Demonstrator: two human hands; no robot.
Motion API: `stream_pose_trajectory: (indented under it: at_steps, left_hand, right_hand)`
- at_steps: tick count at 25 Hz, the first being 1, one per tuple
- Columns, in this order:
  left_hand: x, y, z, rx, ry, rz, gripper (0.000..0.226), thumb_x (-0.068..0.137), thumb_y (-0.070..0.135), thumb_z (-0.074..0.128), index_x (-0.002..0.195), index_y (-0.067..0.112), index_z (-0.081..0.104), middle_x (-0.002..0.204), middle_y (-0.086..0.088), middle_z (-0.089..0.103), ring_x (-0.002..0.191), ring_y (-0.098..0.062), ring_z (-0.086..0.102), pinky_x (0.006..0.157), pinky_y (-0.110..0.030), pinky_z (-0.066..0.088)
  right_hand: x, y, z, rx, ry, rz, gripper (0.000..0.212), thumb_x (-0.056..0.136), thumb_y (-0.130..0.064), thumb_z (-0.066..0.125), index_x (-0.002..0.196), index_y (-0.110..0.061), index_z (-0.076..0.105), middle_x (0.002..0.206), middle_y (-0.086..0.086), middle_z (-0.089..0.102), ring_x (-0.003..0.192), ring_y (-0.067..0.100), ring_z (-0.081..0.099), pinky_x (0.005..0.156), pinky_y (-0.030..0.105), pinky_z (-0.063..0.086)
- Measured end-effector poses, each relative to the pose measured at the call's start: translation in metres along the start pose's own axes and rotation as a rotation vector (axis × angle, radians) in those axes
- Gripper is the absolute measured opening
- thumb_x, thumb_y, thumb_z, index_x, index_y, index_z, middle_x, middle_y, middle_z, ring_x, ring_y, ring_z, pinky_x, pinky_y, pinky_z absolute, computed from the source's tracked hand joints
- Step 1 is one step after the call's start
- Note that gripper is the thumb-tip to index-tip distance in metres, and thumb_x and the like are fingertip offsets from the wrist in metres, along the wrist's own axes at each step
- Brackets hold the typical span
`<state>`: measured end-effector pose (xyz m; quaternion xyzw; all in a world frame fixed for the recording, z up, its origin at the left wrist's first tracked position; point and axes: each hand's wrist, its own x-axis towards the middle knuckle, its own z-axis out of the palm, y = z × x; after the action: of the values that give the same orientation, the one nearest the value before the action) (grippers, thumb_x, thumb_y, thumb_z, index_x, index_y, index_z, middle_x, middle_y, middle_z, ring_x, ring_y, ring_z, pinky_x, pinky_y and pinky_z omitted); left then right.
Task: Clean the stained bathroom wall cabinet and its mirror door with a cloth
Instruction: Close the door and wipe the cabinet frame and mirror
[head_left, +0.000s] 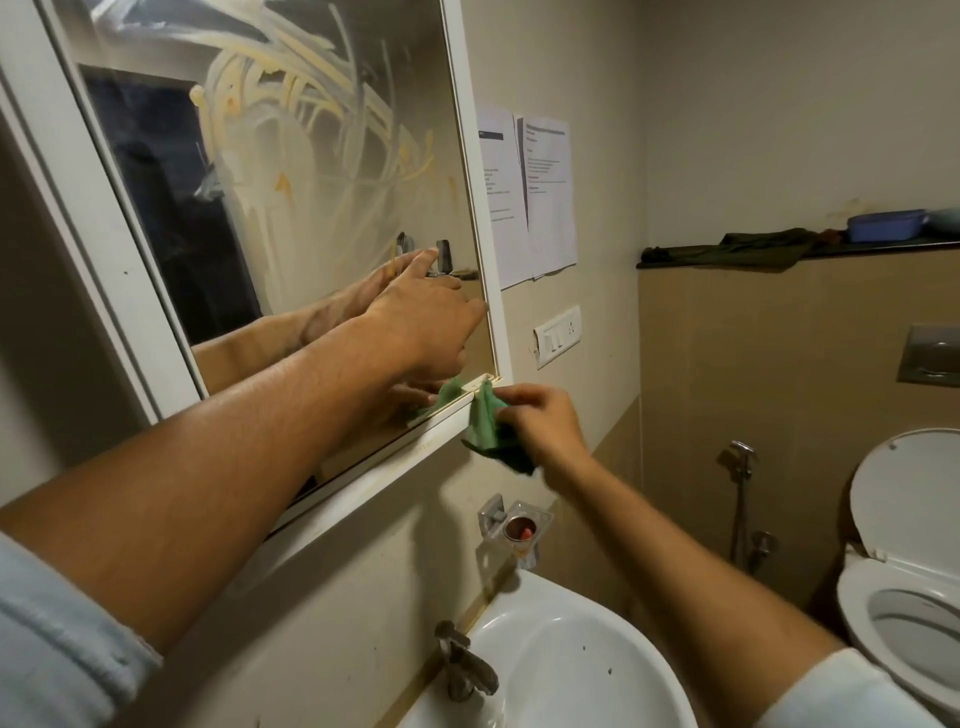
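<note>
- The left arm reaches from the near left across the mirror door (311, 156), forearm bare, a pale sleeve (52, 649) pushed up at the elbow.
- The left hand (421, 319) lies against the glass near the door's lower right corner, back toward the camera. Its fingers are stretched out toward the right edge and grip nothing.
- The right arm comes up from the near right, wrist bent, and the right hand (540, 421) is just below and right of that corner.
- Its thumb and fingers pinch a green cloth (488, 428). The cloth's top touches the white frame at the lower right corner and the rest hangs bunched under the hand.
- The glass carries broad yellowish-white smears across its upper and middle part.
- The white wall cabinet (104, 234) hangs on the left wall, its bottom edge above the washbasin (571, 665) and tap (462, 665).
- Right of the cabinet, papers (545, 197) are stuck to the wall above a switch plate (558, 335).
- A toilet (909, 571) stands at the far right, lid raised.
</note>
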<state>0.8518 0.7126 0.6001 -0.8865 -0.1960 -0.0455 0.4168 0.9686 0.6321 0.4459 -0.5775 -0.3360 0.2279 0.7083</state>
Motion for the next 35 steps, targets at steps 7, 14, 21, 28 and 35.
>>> stream_pose_trajectory:
  at_steps: [7,14,21,28,35]
  left_hand:
    - [-0.017,0.002,-0.001,-0.007,0.011,0.013,0.054,0.093,0.047,0.052,0.142,0.027,0.048,0.132,0.001,0.065,0.138,-0.023,0.049,0.125,-0.057,0.008]
    - [-0.066,-0.006,0.005,0.002,0.109,0.050,0.054,0.094,0.038,0.050,0.148,0.029,0.046,0.145,0.002,0.057,0.145,-0.019,0.041,0.127,-0.053,0.007]
    - [-0.138,-0.017,-0.012,0.079,0.194,0.039,0.066,0.093,0.055,0.020,0.147,0.029,0.048,0.153,0.000,0.050,0.150,-0.021,0.034,0.127,-0.052,0.007]
    - [-0.172,-0.036,-0.003,0.142,0.298,0.052,0.045,0.094,0.036,0.051,0.136,0.023,0.060,0.143,-0.008,0.060,0.144,-0.029,0.044,0.124,-0.056,0.019]
    - [-0.172,-0.033,0.000,0.235,0.341,0.083,0.051,0.095,0.041,0.029,0.126,0.019,0.063,0.132,-0.009,0.065,0.132,-0.029,0.053,0.119,-0.050,0.029]
  right_hand:
    - [0.034,0.010,0.024,0.166,0.278,0.256,0.017,0.094,-0.002,0.066,0.106,-0.013,0.062,0.111,0.011,0.067,0.093,0.023,0.068,0.088,0.042,0.062]
    - [-0.021,0.014,0.060,0.264,0.163,0.311,0.010,0.094,-0.013,0.068,0.095,-0.003,0.068,0.097,0.016,0.074,0.085,0.029,0.075,0.062,0.033,0.063]
    - [-0.001,-0.009,0.038,0.377,0.272,0.391,0.018,0.091,-0.006,0.070,0.107,0.001,0.066,0.099,0.019,0.072,0.081,0.034,0.075,0.060,0.040,0.064]
    - [-0.030,0.001,0.074,0.325,0.259,0.335,0.011,0.094,-0.012,0.069,0.098,-0.005,0.061,0.097,0.014,0.071,0.084,0.030,0.074,0.067,0.040,0.065]
    - [0.012,-0.007,0.059,0.368,0.388,0.385,0.011,0.093,0.001,0.062,0.104,-0.001,0.065,0.101,0.016,0.069,0.081,0.031,0.073,0.066,0.048,0.065]
